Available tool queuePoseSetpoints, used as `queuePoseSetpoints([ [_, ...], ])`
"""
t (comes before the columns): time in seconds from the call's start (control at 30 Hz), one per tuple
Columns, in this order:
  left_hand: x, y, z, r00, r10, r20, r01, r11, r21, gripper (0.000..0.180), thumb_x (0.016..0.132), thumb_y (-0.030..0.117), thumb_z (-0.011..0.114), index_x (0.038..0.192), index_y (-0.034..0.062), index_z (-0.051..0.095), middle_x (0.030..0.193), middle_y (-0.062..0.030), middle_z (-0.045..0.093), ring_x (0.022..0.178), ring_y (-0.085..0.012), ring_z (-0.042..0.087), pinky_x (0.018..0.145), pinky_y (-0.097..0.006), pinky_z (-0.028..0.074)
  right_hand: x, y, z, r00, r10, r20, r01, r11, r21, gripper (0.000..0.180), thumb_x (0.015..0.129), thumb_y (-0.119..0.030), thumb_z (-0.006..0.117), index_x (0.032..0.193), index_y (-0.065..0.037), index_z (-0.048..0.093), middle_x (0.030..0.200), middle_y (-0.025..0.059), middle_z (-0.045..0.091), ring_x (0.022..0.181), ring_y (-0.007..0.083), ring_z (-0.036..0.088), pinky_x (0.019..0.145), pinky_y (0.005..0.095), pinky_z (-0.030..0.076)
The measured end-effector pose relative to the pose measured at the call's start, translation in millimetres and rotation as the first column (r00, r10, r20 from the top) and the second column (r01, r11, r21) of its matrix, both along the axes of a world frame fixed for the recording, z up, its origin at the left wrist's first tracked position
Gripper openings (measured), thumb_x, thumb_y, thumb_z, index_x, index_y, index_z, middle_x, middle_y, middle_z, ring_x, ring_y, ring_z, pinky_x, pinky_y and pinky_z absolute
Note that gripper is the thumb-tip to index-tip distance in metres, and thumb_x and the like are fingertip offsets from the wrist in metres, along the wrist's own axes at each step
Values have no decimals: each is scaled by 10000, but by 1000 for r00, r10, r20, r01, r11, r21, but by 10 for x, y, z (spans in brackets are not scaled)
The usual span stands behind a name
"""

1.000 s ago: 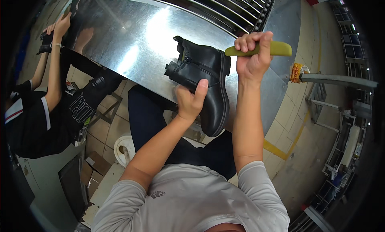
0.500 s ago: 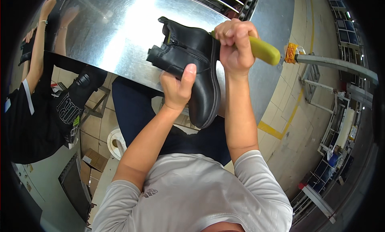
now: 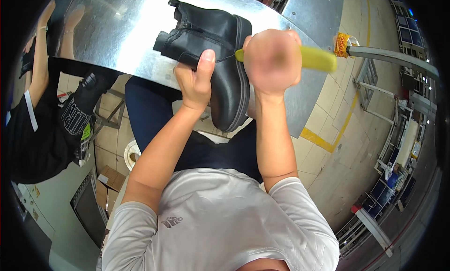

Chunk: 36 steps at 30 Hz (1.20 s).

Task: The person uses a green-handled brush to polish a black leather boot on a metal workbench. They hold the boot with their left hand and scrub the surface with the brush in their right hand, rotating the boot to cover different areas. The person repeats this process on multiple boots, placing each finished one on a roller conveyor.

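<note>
A black leather ankle boot lies on its side above the front edge of the metal table, its toe pointing toward me and its shaft to the left. My left hand is closed on it, thumb on the upper and fingers hidden underneath. In my closed right hand is a yellow-green tool with a long, smooth handle. One end of it shows at the boot's sole edge, around mid-length; the other sticks out to the right. The right hand's fingers are blurred, and I cannot tell the tool's exact kind.
The shiny metal table spans the far side. At far left a co-worker's arm reaches over it. A metal bar wrapped in orange material stands off the table's right edge. Cardboard boxes sit on the floor at lower left.
My right hand has shifted with the tool from beside the heel toward the middle of the sole edge. The boot, still in my left hand, appears slightly higher and farther left in view.
</note>
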<state>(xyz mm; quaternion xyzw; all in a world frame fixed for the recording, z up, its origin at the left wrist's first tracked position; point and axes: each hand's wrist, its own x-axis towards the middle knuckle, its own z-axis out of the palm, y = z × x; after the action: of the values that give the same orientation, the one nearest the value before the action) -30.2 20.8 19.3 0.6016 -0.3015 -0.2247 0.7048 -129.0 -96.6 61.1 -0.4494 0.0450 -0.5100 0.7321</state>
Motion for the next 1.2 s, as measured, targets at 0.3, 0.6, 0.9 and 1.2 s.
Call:
queuePoseSetpoints([
  [0.3, -6, -42, -17, 996, 89, 15, -88, 996, -30, 362, 961, 325, 629, 802, 2, 663, 697, -72, 645, 671, -197, 605, 666, -358, 477, 25, -115, 4, 995, 92, 49, -103, 926, 364, 319, 1026, -313, 586, 779, -115, 547, 545, -25, 386, 439, 107, 359, 461, 304, 338],
  [0.6, -10, -57, 27, 994, 93, 51, -89, 993, -78, 353, 960, 321, 644, 818, 1, 683, 705, -103, 673, 666, -243, 646, 657, -373, 496, -164, 113, 35, 999, 5, 44, -20, 934, 357, 327, 1054, -315, 509, 795, -121, 548, 559, -28, 411, 454, 115, 375, 495, 323, 367],
  [0.9, 27, -29, -31, 995, 54, 80, -50, 997, -60, 339, 939, 334, 679, 810, 22, 698, 714, -121, 685, 660, -292, 665, 637, -389, 504, -378, 560, 216, 995, -82, -61, 85, 995, 51, 327, 1088, -325, 452, 841, -119, 512, 593, -17, 395, 500, 111, 372, 546, 316, 367],
  [1.2, -59, -37, -46, 989, 142, 48, -137, 986, -96, 320, 941, 317, 685, 846, 12, 710, 773, -118, 721, 702, -299, 689, 679, -397, 523, -714, 1160, 158, 997, 34, -73, -20, 983, 180, 352, 1108, -392, 391, 963, -88, 497, 612, -2, 428, 490, 120, 402, 510, 316, 393],
])
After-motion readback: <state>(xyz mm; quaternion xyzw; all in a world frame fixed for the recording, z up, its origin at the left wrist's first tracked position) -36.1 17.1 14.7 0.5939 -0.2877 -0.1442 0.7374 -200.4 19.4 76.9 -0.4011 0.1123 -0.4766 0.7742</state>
